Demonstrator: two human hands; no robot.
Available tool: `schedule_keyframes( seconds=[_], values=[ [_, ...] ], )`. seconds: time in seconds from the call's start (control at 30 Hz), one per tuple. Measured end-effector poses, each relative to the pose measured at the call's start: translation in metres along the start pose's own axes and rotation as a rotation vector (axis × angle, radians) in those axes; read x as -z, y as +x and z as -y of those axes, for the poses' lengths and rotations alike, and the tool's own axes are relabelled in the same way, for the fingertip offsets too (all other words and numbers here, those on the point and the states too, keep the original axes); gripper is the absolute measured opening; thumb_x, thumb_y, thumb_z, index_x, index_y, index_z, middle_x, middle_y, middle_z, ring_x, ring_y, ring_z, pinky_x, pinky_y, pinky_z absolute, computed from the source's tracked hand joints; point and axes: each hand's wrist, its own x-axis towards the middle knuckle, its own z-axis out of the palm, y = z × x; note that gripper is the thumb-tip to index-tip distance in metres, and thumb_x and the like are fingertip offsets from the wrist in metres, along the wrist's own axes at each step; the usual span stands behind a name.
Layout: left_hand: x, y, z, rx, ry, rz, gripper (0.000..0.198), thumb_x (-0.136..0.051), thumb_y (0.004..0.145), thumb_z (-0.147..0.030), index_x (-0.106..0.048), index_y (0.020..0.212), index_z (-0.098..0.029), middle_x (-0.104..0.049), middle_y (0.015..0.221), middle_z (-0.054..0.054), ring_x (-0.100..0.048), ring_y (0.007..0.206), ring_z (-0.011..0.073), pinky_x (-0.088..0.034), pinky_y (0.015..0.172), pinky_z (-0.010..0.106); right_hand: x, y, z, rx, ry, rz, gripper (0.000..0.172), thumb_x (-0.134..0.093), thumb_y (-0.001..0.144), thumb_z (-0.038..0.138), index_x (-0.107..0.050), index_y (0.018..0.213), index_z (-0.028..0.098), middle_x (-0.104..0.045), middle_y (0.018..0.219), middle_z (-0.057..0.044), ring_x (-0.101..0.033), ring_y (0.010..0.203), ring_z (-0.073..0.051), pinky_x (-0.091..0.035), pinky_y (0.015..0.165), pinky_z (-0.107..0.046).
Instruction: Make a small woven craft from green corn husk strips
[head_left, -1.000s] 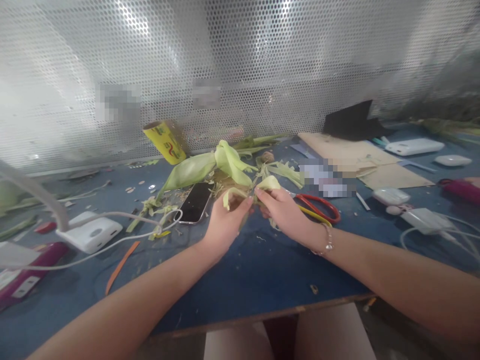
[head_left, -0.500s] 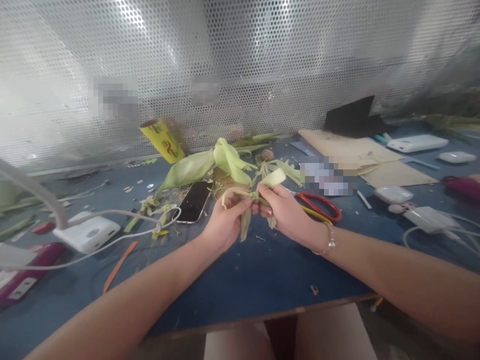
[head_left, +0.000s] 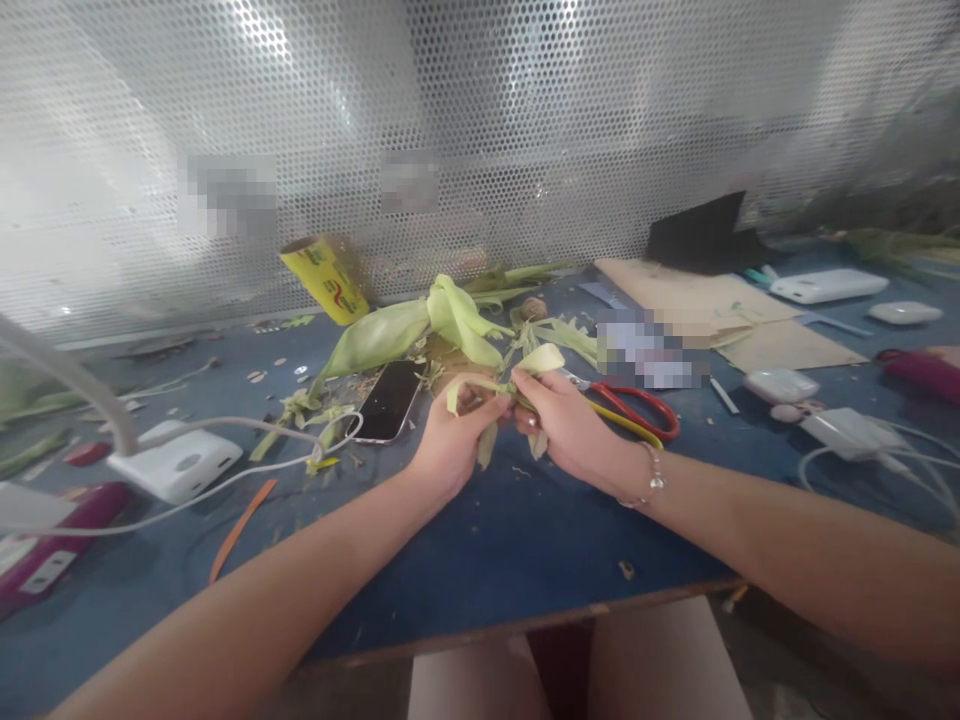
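Between my hands is a small bundle of pale green corn husk strips (head_left: 543, 358), its ends poking out above and below my fingers. My left hand (head_left: 459, 432) pinches the bundle's left side with thumb and fingers. Close against it, my right hand (head_left: 564, 420) grips the other side, a bracelet on its wrist. The fingertips nearly meet and hide the middle of the bundle. Just beyond lie larger green husks (head_left: 390, 340). Scissors with red and yellow handles (head_left: 637, 408) rest beside my right hand, and a dark-screened phone (head_left: 388, 402) lies beyond my left wrist.
A yellow cardboard tube (head_left: 326, 280) leans by the perforated metal panel (head_left: 480, 120). At left are a white charger base (head_left: 174, 462) with cables and a purple power strip (head_left: 64, 545). Brown paper sheets (head_left: 675, 300) and white chargers (head_left: 847, 435) lie right. Husk scraps litter the blue table (head_left: 480, 570).
Both hands keep hold of the husk bundle and have shifted only slightly. The lower husk ends hang a little differently. The rest of the table looks the same, with a slight camera shift.
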Motion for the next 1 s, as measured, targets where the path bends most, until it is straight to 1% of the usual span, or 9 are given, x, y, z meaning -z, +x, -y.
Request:
schedule_keyframes(
  seconds=[0.13, 0.27, 0.4, 0.47, 0.53, 0.67, 0.77, 0.93, 1.0],
  values=[
    [0.004, 0.007, -0.011, 0.110, -0.011, 0.005, 0.020, -0.072, 0.065, -0.027, -0.060, 0.075, -0.016, -0.063, 0.067, 0.000, -0.058, 0.057, 0.0097, -0.047, 0.055, 0.022, 0.007, 0.008, 0.006, 0.017, -0.160, 0.079, 0.023, -0.057, 0.082, 0.034, -0.047, 0.068, 0.019, -0.047, 0.055, 0.006, -0.035, 0.042, -0.004, -0.027, 0.041, -0.019],
    [0.015, 0.014, -0.020, 0.196, 0.048, 0.080, 0.026, -0.068, 0.069, -0.029, -0.058, 0.088, -0.014, -0.067, 0.068, 0.002, -0.062, 0.055, 0.0133, -0.049, 0.053, 0.025, 0.016, 0.015, 0.007, 0.035, -0.271, 0.095, 0.023, -0.055, 0.085, 0.035, -0.051, 0.069, 0.018, -0.052, 0.056, 0.004, -0.037, 0.040, -0.005, -0.029, 0.040, -0.020],
    [0.021, 0.014, -0.020, 0.045, -0.050, 0.189, 0.031, -0.065, 0.062, -0.016, -0.046, 0.086, -0.019, -0.070, 0.073, 0.001, -0.066, 0.060, 0.0155, -0.051, 0.058, 0.027, 0.019, 0.019, 0.008, 0.012, -0.165, 0.022, 0.026, -0.058, 0.084, 0.032, -0.048, 0.064, 0.017, -0.048, 0.052, 0.005, -0.039, 0.042, -0.005, -0.031, 0.040, -0.019],
    [0.019, 0.012, -0.018, -0.031, -0.086, 0.209, 0.037, -0.066, 0.060, -0.010, -0.039, 0.083, -0.021, -0.071, 0.077, -0.001, -0.068, 0.067, 0.0160, -0.052, 0.062, 0.027, 0.019, 0.019, 0.010, -0.047, -0.054, -0.014, 0.024, -0.057, 0.085, 0.028, -0.047, 0.066, 0.017, -0.049, 0.053, 0.005, -0.039, 0.042, -0.004, -0.031, 0.040, -0.017],
    [0.015, 0.010, -0.014, -0.044, -0.104, 0.203, 0.041, -0.069, 0.061, -0.009, -0.037, 0.082, -0.022, -0.071, 0.081, -0.002, -0.069, 0.073, 0.0151, -0.052, 0.066, 0.025, 0.018, 0.020, 0.012, -0.115, 0.056, -0.031, 0.022, -0.054, 0.087, 0.024, -0.047, 0.068, 0.017, -0.049, 0.053, 0.005, -0.039, 0.041, -0.003, -0.031, 0.039, -0.016],
    [0.009, 0.010, -0.004, -0.007, -0.083, 0.131, 0.041, -0.078, 0.057, -0.013, -0.045, 0.080, -0.021, -0.069, 0.081, -0.004, -0.068, 0.074, 0.0116, -0.053, 0.070, 0.022, 0.015, 0.018, 0.014, -0.267, 0.254, 0.000, 0.021, -0.046, 0.092, 0.019, -0.046, 0.071, 0.016, -0.050, 0.052, 0.004, -0.039, 0.040, -0.002, -0.033, 0.039, -0.013],
    [0.010, 0.012, 0.003, -0.061, 0.072, 0.146, 0.034, -0.082, 0.055, -0.017, -0.055, 0.077, -0.017, -0.068, 0.078, -0.001, -0.066, 0.072, 0.0108, -0.052, 0.071, 0.022, 0.014, 0.016, 0.015, -0.295, 0.334, 0.025, 0.022, -0.043, 0.093, 0.017, -0.047, 0.072, 0.015, -0.051, 0.054, 0.004, -0.040, 0.040, -0.001, -0.035, 0.040, -0.011],
    [0.017, 0.009, 0.009, -0.238, 0.225, 0.081, 0.031, -0.078, 0.064, -0.026, -0.060, 0.088, -0.017, -0.070, 0.081, 0.001, -0.067, 0.071, 0.0128, -0.055, 0.070, 0.026, 0.011, 0.014, 0.016, -0.264, 0.251, 0.042, 0.024, -0.045, 0.093, 0.019, -0.048, 0.070, 0.014, -0.051, 0.054, 0.004, -0.041, 0.040, -0.001, -0.035, 0.039, -0.012],
    [0.017, 0.007, 0.006, -0.270, 0.221, 0.111, 0.034, -0.075, 0.069, -0.028, -0.058, 0.097, -0.019, -0.071, 0.081, 0.002, -0.068, 0.068, 0.0135, -0.056, 0.067, 0.027, 0.010, 0.013, 0.015, -0.228, 0.195, 0.053, 0.023, -0.049, 0.091, 0.019, -0.048, 0.069, 0.014, -0.051, 0.054, 0.004, -0.040, 0.041, -0.001, -0.033, 0.039, -0.012]
  ],
)
